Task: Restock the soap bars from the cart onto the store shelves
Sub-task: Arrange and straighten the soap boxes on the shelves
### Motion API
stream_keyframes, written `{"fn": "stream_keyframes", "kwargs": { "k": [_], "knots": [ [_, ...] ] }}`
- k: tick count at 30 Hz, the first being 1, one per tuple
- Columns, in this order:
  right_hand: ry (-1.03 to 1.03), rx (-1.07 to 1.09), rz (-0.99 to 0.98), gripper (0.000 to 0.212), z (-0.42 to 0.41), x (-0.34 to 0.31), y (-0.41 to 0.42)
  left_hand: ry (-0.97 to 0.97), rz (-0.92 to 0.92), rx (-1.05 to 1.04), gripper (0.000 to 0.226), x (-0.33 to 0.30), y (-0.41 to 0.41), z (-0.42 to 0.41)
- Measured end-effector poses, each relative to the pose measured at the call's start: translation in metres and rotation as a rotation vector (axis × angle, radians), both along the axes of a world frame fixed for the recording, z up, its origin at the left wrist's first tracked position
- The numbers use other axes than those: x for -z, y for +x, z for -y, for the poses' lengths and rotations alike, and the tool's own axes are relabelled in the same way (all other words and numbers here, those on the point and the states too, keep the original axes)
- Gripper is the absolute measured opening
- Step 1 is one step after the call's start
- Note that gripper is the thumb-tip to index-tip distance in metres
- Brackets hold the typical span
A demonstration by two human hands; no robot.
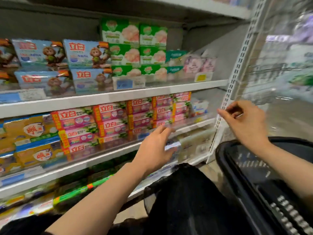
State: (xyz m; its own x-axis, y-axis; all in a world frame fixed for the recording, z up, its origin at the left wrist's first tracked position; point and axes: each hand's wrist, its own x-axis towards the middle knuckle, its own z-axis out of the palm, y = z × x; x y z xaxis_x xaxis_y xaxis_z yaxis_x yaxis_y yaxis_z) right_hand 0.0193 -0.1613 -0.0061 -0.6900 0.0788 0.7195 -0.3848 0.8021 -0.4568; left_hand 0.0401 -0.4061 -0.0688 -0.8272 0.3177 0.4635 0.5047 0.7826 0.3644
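Red "立白" on blue monkey-printed soap packs, white "立白" on pink soap packs, price tags too blurred to read

The right side of the view beyond the white perforated shelf upright is smeared by motion blur, so nothing there can be identified. The brown-and-blue monkey-printed soap packs at the upper shelf's left end and the yellow-and-blue soap packs below are cut off by the left edge. The black plastic cart basket is cropped at the bottom right corner, its contents hidden by dark mesh fabric, and the small print on the shelf-edge price labels cannot be read.
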Motion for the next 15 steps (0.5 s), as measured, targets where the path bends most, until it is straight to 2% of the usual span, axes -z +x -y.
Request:
{"fn": "stream_keyframes", "kwargs": {
  "k": [5, 10, 15],
  "knots": [
    [-0.001, 0.259, 0.024, 0.022, -0.123, 0.015, 0.053, -0.084, 0.008, 0.336, 0.053, -0.025, -0.019, -0.149],
    [0.024, 0.429, 0.181, 0.018, -0.224, 0.057, 0.095, -0.174, 0.080, 0.594, 0.047, -0.010, -0.012, -0.264],
    [-0.026, 0.384, 0.634, 0.013, -0.289, 0.115, 0.113, -0.440, 0.175, 0.713, 0.051, 0.029, -0.020, -0.332]
  ]
}}
